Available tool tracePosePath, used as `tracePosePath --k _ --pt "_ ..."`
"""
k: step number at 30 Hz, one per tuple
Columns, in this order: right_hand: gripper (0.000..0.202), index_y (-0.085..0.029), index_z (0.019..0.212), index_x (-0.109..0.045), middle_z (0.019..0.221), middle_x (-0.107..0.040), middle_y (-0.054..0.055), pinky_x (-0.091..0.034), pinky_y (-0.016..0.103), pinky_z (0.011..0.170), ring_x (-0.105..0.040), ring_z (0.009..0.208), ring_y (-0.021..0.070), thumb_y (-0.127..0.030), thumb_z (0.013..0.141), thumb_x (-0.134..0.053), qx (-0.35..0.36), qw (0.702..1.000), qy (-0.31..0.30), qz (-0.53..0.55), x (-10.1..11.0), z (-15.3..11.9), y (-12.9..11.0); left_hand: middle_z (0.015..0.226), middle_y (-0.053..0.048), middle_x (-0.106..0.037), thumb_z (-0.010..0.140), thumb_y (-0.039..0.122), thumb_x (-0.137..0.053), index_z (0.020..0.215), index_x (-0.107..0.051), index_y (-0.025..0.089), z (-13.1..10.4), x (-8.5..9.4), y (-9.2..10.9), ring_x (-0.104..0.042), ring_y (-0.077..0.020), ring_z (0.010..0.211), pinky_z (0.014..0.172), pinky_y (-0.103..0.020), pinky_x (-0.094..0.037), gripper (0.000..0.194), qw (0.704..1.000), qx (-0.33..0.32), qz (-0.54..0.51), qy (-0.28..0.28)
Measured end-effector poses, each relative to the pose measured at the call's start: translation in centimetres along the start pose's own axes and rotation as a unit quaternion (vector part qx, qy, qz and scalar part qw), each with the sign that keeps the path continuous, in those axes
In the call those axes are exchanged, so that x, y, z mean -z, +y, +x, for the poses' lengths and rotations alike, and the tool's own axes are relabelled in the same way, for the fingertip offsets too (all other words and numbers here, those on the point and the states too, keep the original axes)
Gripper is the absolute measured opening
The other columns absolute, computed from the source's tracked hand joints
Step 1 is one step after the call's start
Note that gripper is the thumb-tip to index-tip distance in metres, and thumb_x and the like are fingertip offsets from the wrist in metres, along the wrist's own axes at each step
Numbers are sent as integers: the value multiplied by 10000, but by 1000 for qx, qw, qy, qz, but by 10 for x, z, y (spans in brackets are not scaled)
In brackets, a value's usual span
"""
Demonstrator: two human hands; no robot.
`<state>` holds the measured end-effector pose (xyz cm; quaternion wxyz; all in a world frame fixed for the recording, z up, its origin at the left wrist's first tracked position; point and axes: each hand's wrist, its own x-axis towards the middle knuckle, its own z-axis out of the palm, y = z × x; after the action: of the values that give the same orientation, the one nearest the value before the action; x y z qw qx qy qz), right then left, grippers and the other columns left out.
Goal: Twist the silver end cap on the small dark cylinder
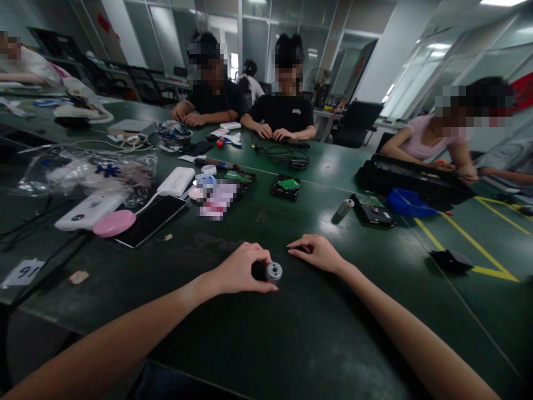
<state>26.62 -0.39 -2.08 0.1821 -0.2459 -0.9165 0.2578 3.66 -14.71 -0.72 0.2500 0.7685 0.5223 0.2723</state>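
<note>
My left hand grips a small metal cylinder between thumb and fingers. The cylinder stands upright over the green table, its round end with small dark holes facing up. To its right, my right hand rests low over the table with thumb and fingertips drawn together. A tiny dark speck shows at those fingertips, too small to name. Farther right, a second metal cylinder of similar look lies beside an opened hard drive with a green circuit board.
On the left are a black smartphone, a pink round case, a white power bank and a clear plastic bag. Coiled black cable lies ahead. A black tray and a blue piece sit right. Several people sit around.
</note>
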Motion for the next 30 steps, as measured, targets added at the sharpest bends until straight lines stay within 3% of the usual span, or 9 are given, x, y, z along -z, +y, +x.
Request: tracePosePath --k 4,8,13,19,27,30 --pt "279 -195 979 -753 601 -457 -44 -312 232 526 -402 529 99 -425 875 -634 -15 999 12 27 -1 0 -13 903 6 -622 668 485 -813 851 -622 229 0 0 0 -563 -227 898 824 -356 -383 368 1000 -2 -4 -1" --pt "277 -194 1015 -734 605 -422 -51 -338 226 537 -392 542 99 -413 891 -619 -19 995 24 97 0 -3 -48 899 2 -614 676 514 -795 860 -619 229 0 -1 0 -560 -226 890 815 -354 -391 382 1000 -4 1 0" --pt "213 -220 1007 -743 608 -403 -50 -329 235 542 -392 540 99 -362 884 -642 28 989 -5 148 -2 -9 -83 855 6 -597 677 535 -782 836 -600 214 1 -1 0 -559 -216 834 759 -337 -397 402 1000 -9 17 4" --pt "154 -225 972 -743 575 -412 -58 -333 250 582 -416 530 101 -309 881 -651 53 995 11 83 -3 -9 -86 868 7 -603 680 511 -794 846 -602 211 0 -1 0 -562 -217 851 769 -340 -396 393 1000 -16 13 7" --pt "177 -213 918 -718 604 -480 -57 -335 240 579 -425 520 85 -375 861 -672 44 996 -6 83 -6 -10 -83 848 22 -600 682 483 -802 812 -588 215 0 -1 -1 -561 -206 841 770 -335 -386 367 1000 -19 0 7" --pt "300 -166 739 -660 589 -478 -42 -329 234 538 -415 520 91 -428 881 -624 29 994 8 110 -6 -10 -82 843 23 -595 673 472 -810 805 -590 215 1 -1 -1 -559 -206 836 768 -334 -382 363 1000 -12 -2 9"
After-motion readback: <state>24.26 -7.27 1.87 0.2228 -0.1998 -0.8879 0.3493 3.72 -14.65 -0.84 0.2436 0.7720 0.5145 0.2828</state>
